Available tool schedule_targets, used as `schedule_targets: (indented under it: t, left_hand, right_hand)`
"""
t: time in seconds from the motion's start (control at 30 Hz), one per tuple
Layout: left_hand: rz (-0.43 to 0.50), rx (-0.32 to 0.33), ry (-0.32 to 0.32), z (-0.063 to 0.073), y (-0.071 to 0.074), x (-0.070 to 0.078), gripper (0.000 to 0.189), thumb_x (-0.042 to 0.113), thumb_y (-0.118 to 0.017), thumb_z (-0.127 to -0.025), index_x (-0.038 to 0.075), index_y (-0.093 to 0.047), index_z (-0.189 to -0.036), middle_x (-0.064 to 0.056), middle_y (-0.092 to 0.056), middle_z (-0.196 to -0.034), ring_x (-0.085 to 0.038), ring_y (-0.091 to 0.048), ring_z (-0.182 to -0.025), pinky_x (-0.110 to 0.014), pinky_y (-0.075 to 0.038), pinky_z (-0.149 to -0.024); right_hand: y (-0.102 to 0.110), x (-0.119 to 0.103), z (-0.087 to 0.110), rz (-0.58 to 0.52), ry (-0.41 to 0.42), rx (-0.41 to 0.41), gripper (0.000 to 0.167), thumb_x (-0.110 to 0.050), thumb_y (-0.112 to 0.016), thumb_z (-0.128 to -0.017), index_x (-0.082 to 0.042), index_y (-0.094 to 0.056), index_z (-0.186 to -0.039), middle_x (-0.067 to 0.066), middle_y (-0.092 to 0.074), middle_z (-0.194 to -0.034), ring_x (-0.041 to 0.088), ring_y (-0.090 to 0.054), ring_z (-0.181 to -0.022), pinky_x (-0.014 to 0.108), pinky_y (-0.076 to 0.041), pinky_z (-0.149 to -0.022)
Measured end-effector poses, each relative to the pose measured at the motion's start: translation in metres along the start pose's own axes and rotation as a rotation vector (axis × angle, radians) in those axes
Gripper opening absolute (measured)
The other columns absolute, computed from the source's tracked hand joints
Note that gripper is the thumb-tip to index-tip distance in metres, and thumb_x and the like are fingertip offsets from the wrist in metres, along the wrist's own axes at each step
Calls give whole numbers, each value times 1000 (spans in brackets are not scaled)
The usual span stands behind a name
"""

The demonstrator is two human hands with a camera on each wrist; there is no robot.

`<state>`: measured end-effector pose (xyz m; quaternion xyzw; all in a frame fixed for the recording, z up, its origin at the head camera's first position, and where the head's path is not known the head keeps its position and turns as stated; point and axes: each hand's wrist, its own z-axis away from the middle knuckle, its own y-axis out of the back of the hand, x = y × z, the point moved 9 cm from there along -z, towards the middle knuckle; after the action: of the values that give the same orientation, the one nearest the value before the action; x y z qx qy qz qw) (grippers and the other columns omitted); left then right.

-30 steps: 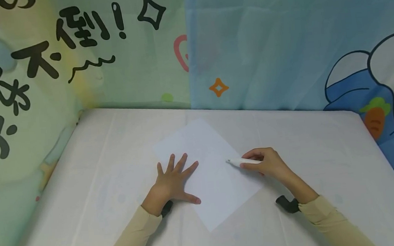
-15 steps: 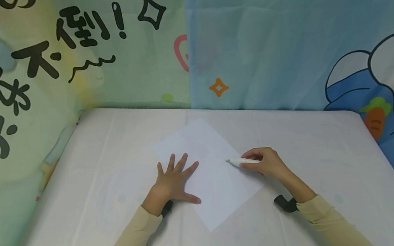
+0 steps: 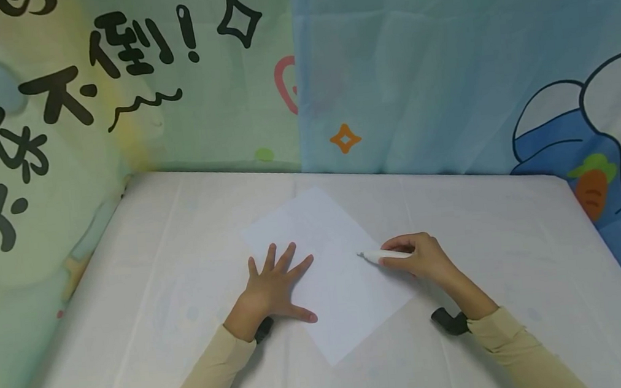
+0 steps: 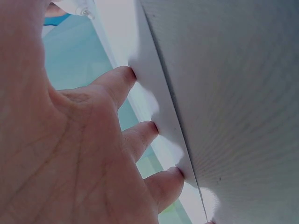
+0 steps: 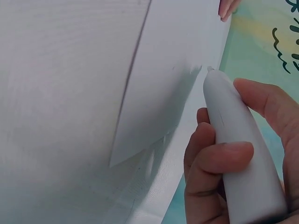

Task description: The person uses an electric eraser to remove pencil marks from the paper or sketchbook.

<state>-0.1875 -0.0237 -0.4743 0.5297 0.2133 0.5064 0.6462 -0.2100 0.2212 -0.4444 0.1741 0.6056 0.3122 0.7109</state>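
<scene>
A white sheet of paper [image 3: 341, 296] lies turned like a diamond on the white-covered table. My left hand [image 3: 271, 290] rests on its left part with fingers spread. In the left wrist view, the fingertips [image 4: 127, 73] touch the sheet near its edge. My right hand [image 3: 418, 258] grips a thick white pen-shaped tool [image 5: 240, 140] with a tapered nose and a small tip; its exact kind is unclear. Thumb and fingers wrap its barrel in the right wrist view. The tool's tip is over the right part of the paper; whether it touches is hard to tell.
The table [image 3: 180, 230] has a white cloth with faint creases. Behind it hangs a printed backdrop [image 3: 416, 74] with dark lettering and a cartoon figure. Dark wrist-worn pieces [image 3: 450, 322] sit under both wrists, below tan sleeves [image 3: 523, 348].
The right wrist has shifted very slightly left. Both hands and the paper otherwise stay in place, with the white tool still held.
</scene>
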Motion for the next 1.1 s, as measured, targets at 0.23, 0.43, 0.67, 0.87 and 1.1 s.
schedule_targets:
  t: [0.23, 0.43, 0.67, 0.87, 1.1]
  left_hand:
    - [2, 2, 0, 0, 0, 0, 111, 68, -78, -65, 30, -26, -155, -7, -10, -164, -41, -1, -149, -73, -11, -108]
    - [18, -5, -3, 1, 0, 0, 111, 67, -78, -66, 29, -25, -156, -7, -9, -165, -41, 1, -149, -73, -10, -109]
    - [9, -7, -3, 0, -1, 0, 111, 68, -77, -66, 30, -24, -156, -7, -8, -165, -41, 1, -149, -72, -10, -109]
    - [10, -9, 1, 0, -1, 0, 111, 68, -77, -65, 30, -24, -156, -7, -8, -165, -41, 1, -149, -72, -10, -109]
    - [12, -10, 3, 1, 0, 0, 111, 67, -78, -66, 30, -25, -156, -7, -8, -165, -41, 1, -149, -72, -10, -109]
  right_hand:
    - [-2, 2, -1, -16, -14, -8, 35, -16, -78, -82, 6, -69, -108, 19, -70, -104, 19, -54, -84, 27, -45, -60]
    - [-6, 3, -1, 12, -10, -31, 38, -24, -81, -80, 3, -70, -105, 11, -71, -95, 16, -56, -81, 29, -45, -66]
    - [-8, 8, -2, -24, -39, -51, 41, -25, -79, -82, 3, -69, -110, 11, -71, -94, 16, -48, -67, 26, -43, -53]
    - [-6, 6, -1, -31, -29, -30, 40, -23, -78, -83, 5, -69, -111, 17, -70, -104, 16, -54, -76, 26, -47, -59]
    - [-2, 5, 0, -13, -16, 5, 39, -22, -78, -83, 4, -71, -110, 21, -69, -113, 32, -60, -105, 31, -49, -78]
